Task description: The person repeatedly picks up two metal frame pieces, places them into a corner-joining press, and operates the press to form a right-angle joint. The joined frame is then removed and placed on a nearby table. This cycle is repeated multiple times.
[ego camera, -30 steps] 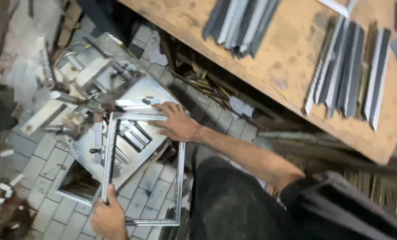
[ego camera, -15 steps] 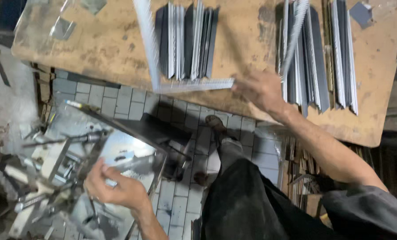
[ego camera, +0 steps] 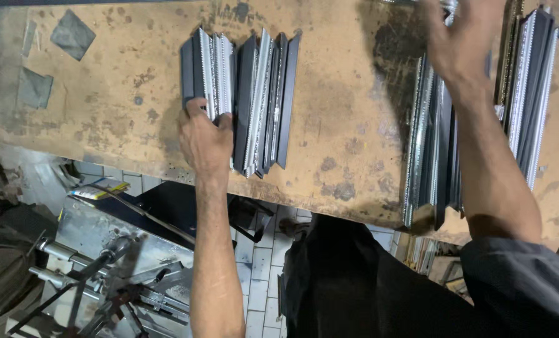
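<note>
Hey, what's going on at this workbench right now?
A person stands at a worn wooden workbench with both hands on bundles of cut metal profile strips. The left hand grips the near end of the shorter stack of strips. The right hand rests on top of the longer stack, which overhangs the bench edge. More strips lie further right. Below the bench, a metal machine sits on the tiled floor.

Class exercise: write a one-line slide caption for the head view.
Left hand grips short metal profiles; right hand rests on longer profiles on a worn bench.
</note>
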### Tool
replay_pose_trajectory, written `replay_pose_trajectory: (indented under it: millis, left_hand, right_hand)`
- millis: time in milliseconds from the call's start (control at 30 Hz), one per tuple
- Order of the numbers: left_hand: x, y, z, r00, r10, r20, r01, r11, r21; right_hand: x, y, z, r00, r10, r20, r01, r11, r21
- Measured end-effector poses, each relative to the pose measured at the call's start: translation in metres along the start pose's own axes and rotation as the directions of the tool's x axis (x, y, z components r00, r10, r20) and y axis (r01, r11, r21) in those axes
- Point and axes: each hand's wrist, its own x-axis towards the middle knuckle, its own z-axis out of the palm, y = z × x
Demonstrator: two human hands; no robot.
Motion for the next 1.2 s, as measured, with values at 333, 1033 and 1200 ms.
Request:
replay_pose_trajectory:
  millis: [333,1033,1200]
  left_hand:
    - [-0.011,-0.016,0.007,0.997,0.057,0.043,-0.059,0.997,0.045]
    - [-0.024,-0.013,0.007,0.986,-0.004,-0.166,-0.016,0.993,-0.116]
    - [-0.012,-0.026,0.012,0.981,-0.168,-0.095,0.122,0.921,-0.370]
  right_hand:
    - [-0.144,-0.058,-0.160,0.768,0.603,0.216,-0.459,0.753,-0.471]
    - [-0.177,-0.053,-0.110,0.465,0.827,0.315,-0.801,0.242,0.547]
    - [-0.183,-0.046,-0.101,0.468,0.822,0.325,-0.798,0.234,0.556]
